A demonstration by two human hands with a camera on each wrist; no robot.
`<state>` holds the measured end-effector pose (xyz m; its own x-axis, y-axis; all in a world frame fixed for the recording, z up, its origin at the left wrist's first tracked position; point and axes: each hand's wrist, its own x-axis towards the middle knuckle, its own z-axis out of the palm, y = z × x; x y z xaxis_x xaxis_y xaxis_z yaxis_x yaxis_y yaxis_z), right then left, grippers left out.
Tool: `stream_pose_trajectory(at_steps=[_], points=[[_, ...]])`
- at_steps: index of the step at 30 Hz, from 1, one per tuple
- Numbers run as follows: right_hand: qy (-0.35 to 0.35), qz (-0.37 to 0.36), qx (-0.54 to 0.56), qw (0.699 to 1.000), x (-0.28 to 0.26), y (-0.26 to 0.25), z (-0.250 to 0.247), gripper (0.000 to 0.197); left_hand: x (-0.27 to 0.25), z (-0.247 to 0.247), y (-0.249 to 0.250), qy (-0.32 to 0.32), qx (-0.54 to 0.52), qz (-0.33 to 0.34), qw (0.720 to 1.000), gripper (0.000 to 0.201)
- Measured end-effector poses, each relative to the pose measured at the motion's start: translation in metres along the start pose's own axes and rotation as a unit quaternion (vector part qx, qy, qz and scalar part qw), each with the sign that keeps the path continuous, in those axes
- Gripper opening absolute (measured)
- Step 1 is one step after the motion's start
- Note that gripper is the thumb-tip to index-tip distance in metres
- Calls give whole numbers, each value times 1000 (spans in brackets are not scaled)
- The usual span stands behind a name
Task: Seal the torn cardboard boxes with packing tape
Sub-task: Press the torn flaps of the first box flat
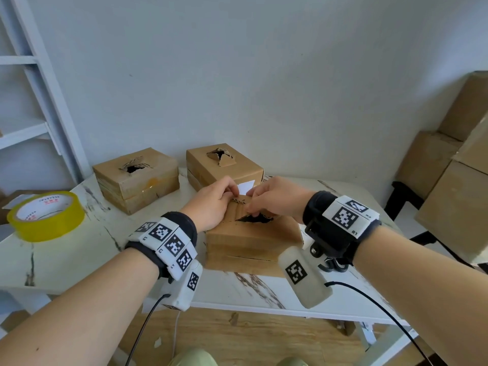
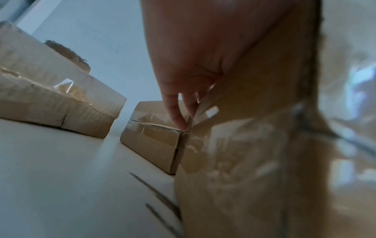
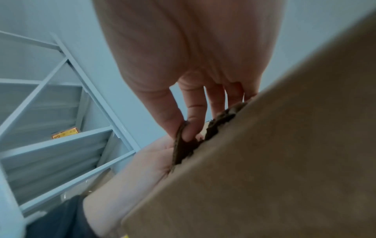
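Note:
Three brown cardboard boxes with torn holes in their tops stand on the white marble table (image 1: 79,254). Both hands are on the nearest box (image 1: 250,244), close together over its ragged hole (image 1: 254,219). My right hand (image 1: 252,210) pinches a torn flap (image 3: 181,143) at the hole's edge between thumb and forefinger. My left hand (image 1: 232,194) rests on the box top (image 2: 254,153) just left of the hole, its fingers (image 2: 180,122) fairly straight and touching the cardboard. A roll of yellow packing tape (image 1: 46,216) lies at the table's left edge, apart from both hands.
Two other torn boxes sit behind, one at back left (image 1: 134,180) and one at back centre (image 1: 224,165) with a white label. A pale blue shelf frame (image 1: 39,101) stands at the left. Larger cartons (image 1: 449,180) are stacked at the right. Cables hang from both wrists.

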<state>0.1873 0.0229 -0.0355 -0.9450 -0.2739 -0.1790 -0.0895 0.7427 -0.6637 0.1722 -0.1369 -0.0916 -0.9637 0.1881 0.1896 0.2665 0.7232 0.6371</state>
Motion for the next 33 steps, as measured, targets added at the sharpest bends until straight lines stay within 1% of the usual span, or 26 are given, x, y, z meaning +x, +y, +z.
stream_pose_trajectory(at_steps=[7, 11, 12, 13, 14, 16, 18, 19, 21, 23, 25, 27, 30, 31, 33], points=[[-31, 25, 58, 998, 6, 3, -4, 18, -2, -2, 4, -3, 48, -13, 999, 17], [-45, 28, 136, 989, 9, 6, -6, 21, -1, -2, 4, -4, 67, -20, 998, 19], [-45, 30, 159, 986, 8, 5, -7, 19, 0, -2, 4, -4, 67, -21, 998, 21], [-44, 37, 159, 986, 9, 5, -7, 13, 0, -2, 3, -5, 67, -21, 998, 22], [-43, 40, 157, 986, 6, 3, -8, 3, 0, -2, 3, -7, 67, -23, 997, 22], [-45, 46, 78, 995, 6, 1, -10, 18, 0, -3, 4, -11, 70, -24, 997, 23], [-58, 58, -33, 996, 3, -2, -12, 10, 0, -3, 5, -15, 79, -24, 997, 23], [-56, 67, -65, 994, 3, -1, -13, 14, 0, -3, 5, -17, 82, -24, 996, 23], [-46, 68, -98, 992, 4, -2, -14, 10, 1, -2, 7, -20, 85, -24, 996, 24], [-45, 66, -131, 988, 3, -4, -12, 11, 1, -2, 7, -22, 86, -23, 996, 23], [-54, 62, -160, 984, 1, -5, -12, 21, 1, -3, 7, -23, 88, -23, 996, 23], [-50, 63, -157, 984, 1, -4, -13, 24, 1, -3, 6, -21, 87, -23, 996, 23], [-45, 67, -137, 987, 0, 5, -20, 16, 1, -3, 7, -23, 85, -22, 996, 23], [-37, 70, -131, 988, -1, 8, -22, 19, 1, -3, 7, -24, 83, -24, 996, 23], [-14, 70, -112, 991, 0, 15, -27, 36, 0, -3, 8, -23, 80, -24, 996, 22]])
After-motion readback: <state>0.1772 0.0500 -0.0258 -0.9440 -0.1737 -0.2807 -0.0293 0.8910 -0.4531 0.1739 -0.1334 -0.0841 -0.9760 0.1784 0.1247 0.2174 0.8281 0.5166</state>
